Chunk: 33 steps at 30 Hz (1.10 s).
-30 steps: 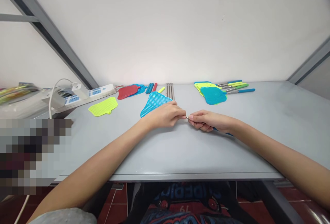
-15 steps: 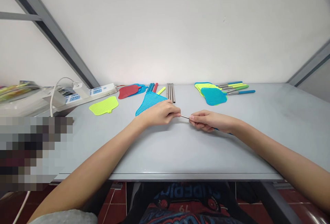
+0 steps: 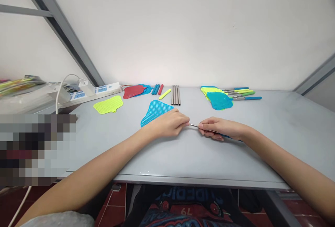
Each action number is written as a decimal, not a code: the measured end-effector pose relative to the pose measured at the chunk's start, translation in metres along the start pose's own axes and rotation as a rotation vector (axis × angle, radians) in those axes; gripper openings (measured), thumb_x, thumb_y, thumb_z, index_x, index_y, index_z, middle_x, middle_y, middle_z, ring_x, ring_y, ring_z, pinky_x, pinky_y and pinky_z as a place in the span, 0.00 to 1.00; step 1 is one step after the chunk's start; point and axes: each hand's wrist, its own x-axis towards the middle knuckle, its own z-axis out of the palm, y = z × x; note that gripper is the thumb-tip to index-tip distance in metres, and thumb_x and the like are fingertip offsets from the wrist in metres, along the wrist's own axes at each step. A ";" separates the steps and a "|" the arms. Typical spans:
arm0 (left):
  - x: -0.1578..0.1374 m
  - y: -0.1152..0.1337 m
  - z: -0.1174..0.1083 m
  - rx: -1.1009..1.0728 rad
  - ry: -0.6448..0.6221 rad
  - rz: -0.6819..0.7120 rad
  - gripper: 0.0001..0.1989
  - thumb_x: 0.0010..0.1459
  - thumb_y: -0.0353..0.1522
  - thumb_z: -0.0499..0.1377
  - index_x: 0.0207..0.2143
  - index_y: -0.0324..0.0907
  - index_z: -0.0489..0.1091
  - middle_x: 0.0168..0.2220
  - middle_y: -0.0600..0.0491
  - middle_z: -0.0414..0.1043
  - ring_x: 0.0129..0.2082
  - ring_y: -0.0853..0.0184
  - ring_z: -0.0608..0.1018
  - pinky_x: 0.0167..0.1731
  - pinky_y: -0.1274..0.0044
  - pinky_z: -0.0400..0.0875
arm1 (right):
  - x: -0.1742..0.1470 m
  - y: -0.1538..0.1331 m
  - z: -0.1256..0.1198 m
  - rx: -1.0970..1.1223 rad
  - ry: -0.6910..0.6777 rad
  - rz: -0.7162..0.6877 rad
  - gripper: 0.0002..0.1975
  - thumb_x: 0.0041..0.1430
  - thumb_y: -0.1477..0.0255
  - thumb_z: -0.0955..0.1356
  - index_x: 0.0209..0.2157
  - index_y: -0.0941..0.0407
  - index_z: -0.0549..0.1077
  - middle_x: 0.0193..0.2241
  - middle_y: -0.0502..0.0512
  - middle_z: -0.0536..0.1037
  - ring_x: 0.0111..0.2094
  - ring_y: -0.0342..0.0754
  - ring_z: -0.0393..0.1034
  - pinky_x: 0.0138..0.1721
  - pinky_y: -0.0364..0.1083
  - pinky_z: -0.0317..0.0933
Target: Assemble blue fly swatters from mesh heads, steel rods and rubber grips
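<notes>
A blue perforated fly swatter head [image 3: 157,112] lies flat and points left over the table. My left hand [image 3: 173,123] is closed around its narrow neck, fingers pinched, so the joint is hidden. Between my two hands a short stretch of thin metal rod [image 3: 193,125] shows. My right hand [image 3: 218,128] wraps round that rod, and a blue handle [image 3: 230,137] runs back under the palm. Both hands are just above the grey table [image 3: 183,160].
Behind my left hand lie metal tubes [image 3: 176,95], a yellow handle [image 3: 165,94], blue handles [image 3: 155,89] and a red one [image 3: 161,89]. Loose swatter heads, yellow [image 3: 108,104] and red [image 3: 134,91], lie left by a power strip [image 3: 104,89]. Swatters with handles [image 3: 221,100] are stacked back right.
Both hands, with the swatter head and rod between them, have shifted slightly toward me and to the right. Their grips look the same. The camera view has also moved a little.
</notes>
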 end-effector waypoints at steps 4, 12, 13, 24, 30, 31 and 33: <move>0.001 0.018 0.006 0.075 0.021 -0.046 0.09 0.56 0.24 0.44 0.35 0.39 0.62 0.30 0.52 0.66 0.30 0.67 0.67 0.34 0.75 0.59 | 0.003 0.002 0.002 0.041 0.027 -0.034 0.15 0.57 0.61 0.60 0.26 0.59 0.64 0.17 0.44 0.57 0.13 0.34 0.48 0.13 0.37 0.45; 0.006 0.039 0.020 0.072 0.051 -0.095 0.08 0.59 0.27 0.43 0.33 0.38 0.61 0.31 0.50 0.65 0.30 0.66 0.68 0.32 0.74 0.61 | 0.006 0.004 0.006 -0.010 0.038 -0.041 0.15 0.57 0.63 0.60 0.27 0.60 0.66 0.17 0.45 0.62 0.12 0.33 0.50 0.12 0.36 0.46; 0.007 0.038 0.020 0.063 0.049 -0.100 0.08 0.59 0.27 0.44 0.33 0.38 0.61 0.31 0.50 0.66 0.30 0.66 0.68 0.31 0.74 0.61 | 0.006 0.003 0.006 -0.020 0.044 -0.039 0.15 0.57 0.63 0.60 0.27 0.60 0.66 0.17 0.45 0.62 0.12 0.33 0.50 0.12 0.36 0.46; 0.009 0.035 0.019 0.015 0.065 -0.132 0.12 0.61 0.32 0.43 0.29 0.39 0.61 0.28 0.52 0.68 0.29 0.67 0.71 0.29 0.75 0.62 | 0.005 0.003 0.007 -0.073 0.060 -0.031 0.17 0.57 0.61 0.59 0.27 0.60 0.66 0.17 0.46 0.64 0.12 0.34 0.51 0.13 0.37 0.49; 0.009 0.026 0.020 -0.025 0.096 -0.102 0.16 0.61 0.36 0.42 0.30 0.38 0.64 0.29 0.52 0.69 0.30 0.69 0.72 0.28 0.78 0.60 | 0.006 0.005 0.006 -0.095 0.047 -0.055 0.17 0.58 0.61 0.59 0.26 0.60 0.64 0.17 0.45 0.60 0.13 0.34 0.48 0.13 0.37 0.45; 0.009 0.024 0.020 -0.030 0.095 -0.098 0.16 0.61 0.36 0.42 0.30 0.38 0.64 0.29 0.52 0.69 0.30 0.69 0.72 0.27 0.78 0.60 | 0.006 0.005 0.006 -0.093 0.055 -0.046 0.17 0.57 0.60 0.59 0.26 0.60 0.64 0.17 0.44 0.59 0.13 0.34 0.48 0.13 0.37 0.44; 0.010 0.021 0.021 -0.027 0.101 -0.097 0.17 0.61 0.37 0.42 0.29 0.39 0.65 0.28 0.52 0.69 0.29 0.70 0.72 0.26 0.78 0.59 | 0.005 0.003 0.007 -0.084 0.082 -0.015 0.17 0.57 0.59 0.59 0.25 0.59 0.63 0.17 0.44 0.57 0.14 0.34 0.46 0.13 0.37 0.41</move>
